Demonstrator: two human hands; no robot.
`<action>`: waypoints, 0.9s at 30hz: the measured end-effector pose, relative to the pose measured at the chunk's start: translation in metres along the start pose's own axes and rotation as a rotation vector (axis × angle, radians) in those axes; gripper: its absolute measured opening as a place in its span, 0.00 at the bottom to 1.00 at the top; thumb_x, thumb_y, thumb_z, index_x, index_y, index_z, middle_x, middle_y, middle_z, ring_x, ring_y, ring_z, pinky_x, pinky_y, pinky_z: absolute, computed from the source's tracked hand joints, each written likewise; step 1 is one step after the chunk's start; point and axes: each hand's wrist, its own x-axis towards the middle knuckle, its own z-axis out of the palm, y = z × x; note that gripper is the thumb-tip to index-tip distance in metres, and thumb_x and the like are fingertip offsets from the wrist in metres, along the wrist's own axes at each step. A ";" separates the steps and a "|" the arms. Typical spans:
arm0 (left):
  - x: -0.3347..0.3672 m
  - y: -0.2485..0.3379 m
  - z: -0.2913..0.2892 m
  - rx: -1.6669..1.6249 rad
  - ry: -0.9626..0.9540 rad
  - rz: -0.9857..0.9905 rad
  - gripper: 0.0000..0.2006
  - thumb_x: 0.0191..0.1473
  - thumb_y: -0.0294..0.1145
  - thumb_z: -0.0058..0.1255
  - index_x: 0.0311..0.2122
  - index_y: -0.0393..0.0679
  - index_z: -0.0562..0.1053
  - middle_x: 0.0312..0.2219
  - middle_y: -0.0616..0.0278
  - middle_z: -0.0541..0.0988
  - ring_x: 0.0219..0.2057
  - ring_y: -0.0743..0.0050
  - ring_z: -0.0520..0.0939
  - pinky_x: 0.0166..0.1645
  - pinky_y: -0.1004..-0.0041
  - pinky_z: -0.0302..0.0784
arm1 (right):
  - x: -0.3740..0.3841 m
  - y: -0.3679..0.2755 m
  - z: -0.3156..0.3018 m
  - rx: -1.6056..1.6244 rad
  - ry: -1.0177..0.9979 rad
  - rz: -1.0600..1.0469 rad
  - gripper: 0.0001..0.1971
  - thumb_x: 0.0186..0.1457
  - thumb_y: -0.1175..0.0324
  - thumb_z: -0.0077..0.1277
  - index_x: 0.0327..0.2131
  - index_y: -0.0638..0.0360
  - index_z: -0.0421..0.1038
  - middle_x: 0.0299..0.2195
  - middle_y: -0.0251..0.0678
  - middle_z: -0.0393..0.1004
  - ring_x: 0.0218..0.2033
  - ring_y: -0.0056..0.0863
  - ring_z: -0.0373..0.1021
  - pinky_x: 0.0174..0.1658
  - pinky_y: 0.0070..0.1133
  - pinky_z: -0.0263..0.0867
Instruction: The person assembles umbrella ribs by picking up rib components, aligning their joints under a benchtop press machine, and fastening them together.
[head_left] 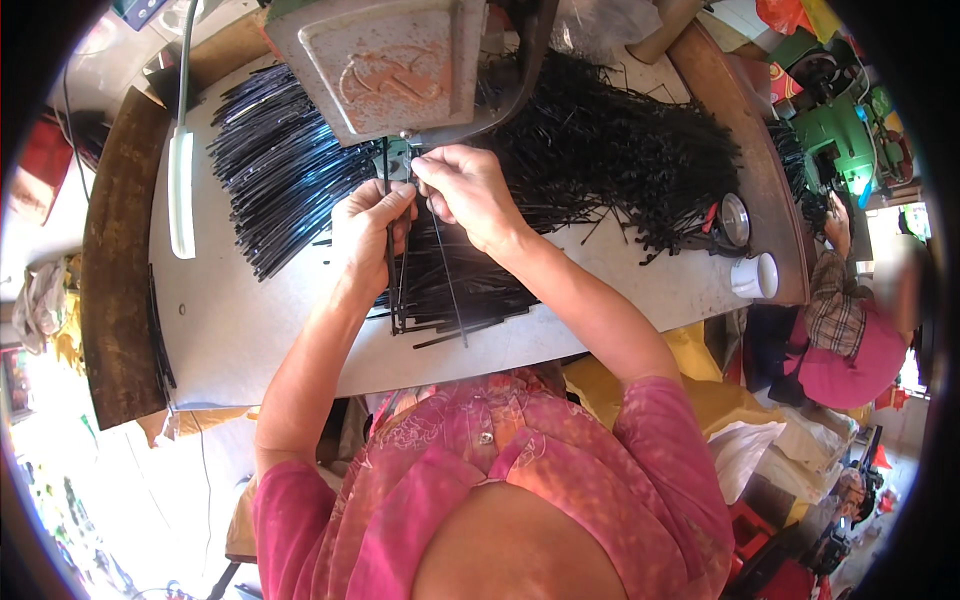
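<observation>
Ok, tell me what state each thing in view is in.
Left hand, closed on black strips
Right hand, pinched, held part unclear
Grey machine, front paint worn
Left strip pile, mostly aligned
Right strip pile, jumbled
White mug, uncovered, contents unclear
Tabletop, partly covered

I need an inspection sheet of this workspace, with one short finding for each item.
Surface: pale tabletop, raised brown rim at left.
Job's things: thin black rods piled either side of a weathered machine head.
Clutter: white mug near right edge.
Hands: left hand grips rods; right hand pinched below machine head, its hold unclear.
Cables: cord above hanging white strip.
Surroundings: another person's checked sleeve near green machine.
</observation>
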 end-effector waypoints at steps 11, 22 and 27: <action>0.006 0.015 0.002 -0.021 0.058 -0.023 0.06 0.44 0.23 0.51 0.24 0.40 0.65 0.15 0.63 0.70 0.10 0.86 0.63 0.12 0.86 0.54 | 0.002 0.000 0.004 -0.070 0.030 0.006 0.07 0.50 0.72 0.46 0.25 0.67 0.67 0.16 0.31 0.66 0.10 0.12 0.58 0.11 0.11 0.50; 0.008 0.010 -0.001 0.000 0.019 -0.040 0.07 0.44 0.23 0.51 0.25 0.41 0.64 0.15 0.63 0.70 0.10 0.86 0.63 0.12 0.85 0.56 | -0.006 -0.020 -0.019 -0.331 -0.101 0.097 0.11 0.50 0.67 0.46 0.30 0.68 0.69 0.20 0.36 0.71 0.13 0.15 0.65 0.12 0.10 0.55; 0.005 0.015 -0.001 0.025 -0.003 -0.035 0.06 0.44 0.22 0.49 0.25 0.41 0.63 0.15 0.63 0.70 0.10 0.86 0.62 0.12 0.85 0.56 | -0.013 -0.051 -0.074 -0.597 0.103 -0.079 0.08 0.49 0.72 0.46 0.31 0.66 0.70 0.21 0.36 0.72 0.13 0.14 0.65 0.13 0.09 0.54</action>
